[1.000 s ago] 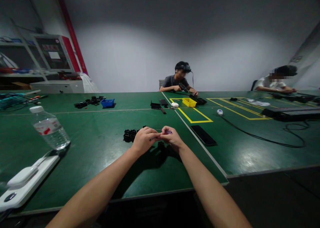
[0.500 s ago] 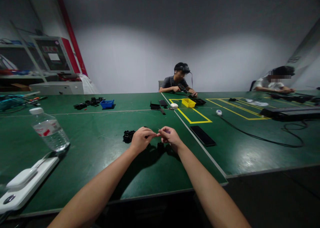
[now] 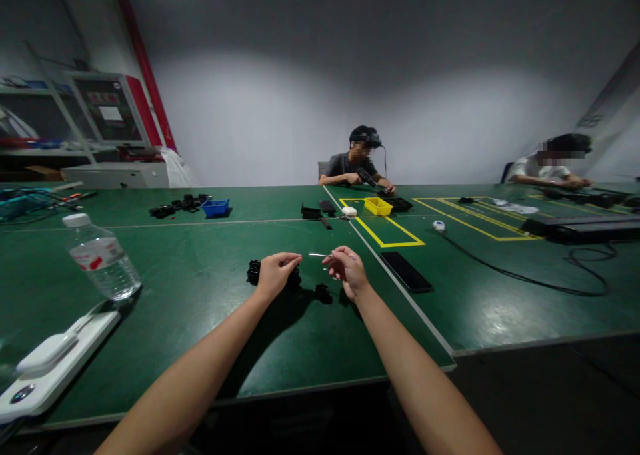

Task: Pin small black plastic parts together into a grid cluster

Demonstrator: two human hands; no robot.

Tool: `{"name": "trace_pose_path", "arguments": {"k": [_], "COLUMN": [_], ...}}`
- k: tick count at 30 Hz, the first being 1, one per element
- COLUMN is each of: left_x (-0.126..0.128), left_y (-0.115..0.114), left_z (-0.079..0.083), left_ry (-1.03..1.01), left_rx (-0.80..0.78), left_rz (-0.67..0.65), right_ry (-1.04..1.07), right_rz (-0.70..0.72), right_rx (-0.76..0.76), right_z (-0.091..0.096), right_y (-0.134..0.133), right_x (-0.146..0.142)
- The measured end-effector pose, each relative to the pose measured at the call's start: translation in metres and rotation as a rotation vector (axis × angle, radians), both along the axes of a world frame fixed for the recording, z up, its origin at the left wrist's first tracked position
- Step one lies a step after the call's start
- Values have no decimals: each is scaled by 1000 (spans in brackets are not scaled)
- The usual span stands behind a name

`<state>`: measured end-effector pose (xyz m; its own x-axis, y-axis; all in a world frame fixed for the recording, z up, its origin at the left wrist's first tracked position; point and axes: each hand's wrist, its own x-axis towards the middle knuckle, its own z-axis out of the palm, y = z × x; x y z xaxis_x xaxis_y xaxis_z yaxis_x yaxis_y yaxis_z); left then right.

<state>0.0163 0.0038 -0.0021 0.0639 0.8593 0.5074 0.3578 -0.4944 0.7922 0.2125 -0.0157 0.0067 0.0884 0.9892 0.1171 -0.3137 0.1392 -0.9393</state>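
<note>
My right hand pinches a thin silvery rod, whose tip points left. A small pale bit shows under its fingers, too small to name. My left hand is closed, thumb and forefinger pressed together just left of the rod's tip. Whatever it may hold is too small to make out. Behind and beside the left hand lies a cluster of black parts, partly hidden by it. Between the two hands, a smaller black part rests on the green table.
A black phone lies to the right. Beyond are a blue bin, a yellow bin and black pieces. At left stand a water bottle and a white power strip. Two people sit across the table.
My hands were touching at the fingertips and have moved apart. The silvery rod now shows in my right hand, and the small black part below is more exposed.
</note>
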Motion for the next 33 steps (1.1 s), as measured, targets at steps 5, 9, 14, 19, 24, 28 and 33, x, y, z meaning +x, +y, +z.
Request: {"name": "trace_pose_path", "arguments": {"k": [5,9,14,19,24,28,33], "left_x": [1,1,1,1,1,0,1], "left_y": [0,0,1,1,0,1,1], "left_z": [-1,0,-1,-3,-1,0,1], "left_ry": [-15,-27,-37,-36,-38,-72,-137], "left_rx": [-9,-22,-39,-37,-61,-89,-125], "left_rz": [-19,-35,-47,-77,-88,-111,-129], "right_ry": [-35,-54,-44,-45,-26,-8,-17], "right_rz": [72,84,68,115,137,171,198], "right_rx": [2,14,20,28,32,34,57], "right_z": [1,2,1,1,0,0,-1], "right_y": [-3,-3,-2,-3,-4,-4,-5], "right_x": [-2,-4,-4,-4,-6,-6,-6]}}
